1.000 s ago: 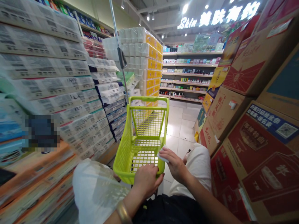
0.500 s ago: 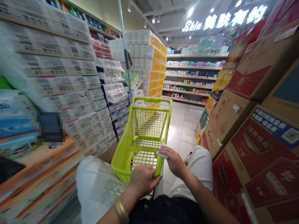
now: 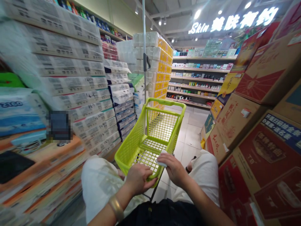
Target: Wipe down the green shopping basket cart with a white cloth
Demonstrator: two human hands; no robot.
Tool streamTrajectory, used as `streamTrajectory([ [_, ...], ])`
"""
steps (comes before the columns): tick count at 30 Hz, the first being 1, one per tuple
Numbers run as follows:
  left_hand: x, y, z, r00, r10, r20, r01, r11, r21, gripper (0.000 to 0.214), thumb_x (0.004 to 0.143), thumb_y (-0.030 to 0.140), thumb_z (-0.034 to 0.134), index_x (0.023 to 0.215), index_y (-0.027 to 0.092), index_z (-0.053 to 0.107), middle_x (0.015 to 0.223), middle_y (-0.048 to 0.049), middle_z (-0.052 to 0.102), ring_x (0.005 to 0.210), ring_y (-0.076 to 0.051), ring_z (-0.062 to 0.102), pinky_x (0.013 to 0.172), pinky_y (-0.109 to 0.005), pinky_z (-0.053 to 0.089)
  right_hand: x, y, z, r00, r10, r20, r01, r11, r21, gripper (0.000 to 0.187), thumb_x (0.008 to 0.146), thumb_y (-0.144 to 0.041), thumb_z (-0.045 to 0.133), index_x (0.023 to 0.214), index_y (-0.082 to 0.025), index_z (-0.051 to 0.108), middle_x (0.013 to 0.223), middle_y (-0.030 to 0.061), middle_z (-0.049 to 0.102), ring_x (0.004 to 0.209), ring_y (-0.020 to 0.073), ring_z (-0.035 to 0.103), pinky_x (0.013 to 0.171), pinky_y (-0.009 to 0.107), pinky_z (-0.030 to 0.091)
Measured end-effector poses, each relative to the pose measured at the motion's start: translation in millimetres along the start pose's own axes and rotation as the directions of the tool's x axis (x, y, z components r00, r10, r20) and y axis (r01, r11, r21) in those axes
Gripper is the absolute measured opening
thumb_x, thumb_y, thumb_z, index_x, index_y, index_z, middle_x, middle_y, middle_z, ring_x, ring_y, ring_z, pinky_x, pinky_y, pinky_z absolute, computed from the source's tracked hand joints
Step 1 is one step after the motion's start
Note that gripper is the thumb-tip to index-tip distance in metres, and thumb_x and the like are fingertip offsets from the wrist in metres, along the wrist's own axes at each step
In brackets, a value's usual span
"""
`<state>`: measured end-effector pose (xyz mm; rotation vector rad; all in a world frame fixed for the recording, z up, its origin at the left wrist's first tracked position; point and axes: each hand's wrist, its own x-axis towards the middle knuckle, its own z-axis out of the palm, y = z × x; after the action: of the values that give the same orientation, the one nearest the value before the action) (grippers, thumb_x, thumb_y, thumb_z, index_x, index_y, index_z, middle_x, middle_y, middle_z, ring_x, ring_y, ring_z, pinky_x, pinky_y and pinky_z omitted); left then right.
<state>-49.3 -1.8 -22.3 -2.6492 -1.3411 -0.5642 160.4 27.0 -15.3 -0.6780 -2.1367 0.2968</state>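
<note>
Lime-green plastic basket [image 3: 130,147] tilted rightward, left fingers [image 3: 143,172] clenching its near rim, right fingers [image 3: 169,159] pinching white tissue [image 3: 161,162]

Wearing a broad gold metal bangle [image 3: 116,207] just behind the left hand [image 3: 137,179], a plain black garment [image 3: 162,215] just below that hand, and loose white cloth trousers [image 3: 98,185] billowing out on either side of it.

A glowing white overhead shop sign [image 3: 232,21] reads "Skin 美肤有约", and a blue-and-white plastic-wrapped pack [image 3: 20,112] at the left edge of the aisle shows "2160".
</note>
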Motion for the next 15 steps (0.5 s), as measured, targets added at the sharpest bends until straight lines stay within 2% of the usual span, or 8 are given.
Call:
streamTrajectory([
  [3, 6.4, 3.7, -2.6, 0.996, -0.078, 0.052, 0.078, 0.997, 0.007, 0.030, 0.079, 0.043, 0.063, 0.060, 0.020, 0.063, 0.063, -0.0012, 0.066, 0.065, -0.016, 0.057, 0.065, -0.031, 0.035, 0.9, -1.6, 3.9, 0.999, 0.029, -0.032, -0.031, 0.998, -0.057, 0.045, 0.081, 0.002, 0.042, 0.113, -0.022, 0.065, 0.110, 0.0079, 0.070, 0.114, 0.0214, 0.060, 0.101, 0.044, 0.048],
  [8, 8.2, 21.0, -5.3, 0.977, -0.208, 0.040, 0.209, 0.978, -0.018, 0.021, 0.082, 0.035, 0.059, 0.069, 0.020, 0.066, 0.072, -0.0039, 0.067, 0.077, -0.020, 0.059, 0.079, -0.037, 0.038, -3.9, -13.0, 7.3, 0.999, -0.026, 0.031, 0.027, 0.998, -0.050, 0.044, 0.083, 0.001, 0.042, 0.112, -0.022, 0.066, 0.110, 0.0073, 0.071, 0.112, 0.0198, 0.061, 0.104, 0.043, 0.046],
  [11, 5.5, 28.0, -2.2, 0.971, -0.238, 0.022, 0.239, 0.967, -0.085, 0.012, 0.081, 0.026, 0.057, 0.073, 0.021, 0.066, 0.077, -0.0040, 0.066, 0.079, -0.020, 0.058, 0.077, -0.035, 0.038, -2.0, 0.5, -2.3, 1.000, -0.015, 0.027, 0.017, 0.999, -0.048, 0.044, 0.084, 0.000, 0.041, 0.113, -0.023, 0.066, 0.111, 0.0074, 0.070, 0.113, 0.0199, 0.060, 0.102, 0.043, 0.048],
  [15, 6.9, 29.4, 3.4, 0.970, -0.244, 0.012, 0.244, 0.963, -0.117, 0.016, 0.081, 0.026, 0.058, 0.067, 0.021, 0.063, 0.072, -0.0028, 0.064, 0.075, -0.019, 0.056, 0.073, -0.034, 0.036, 2.6, 19.5, -10.8, 0.995, 0.063, -0.077, -0.070, 0.993, -0.099, 0.046, 0.081, 0.001, 0.041, 0.110, -0.022, 0.068, 0.108, 0.0084, 0.071, 0.111, 0.0210, 0.061, 0.099, 0.043, 0.050],
])
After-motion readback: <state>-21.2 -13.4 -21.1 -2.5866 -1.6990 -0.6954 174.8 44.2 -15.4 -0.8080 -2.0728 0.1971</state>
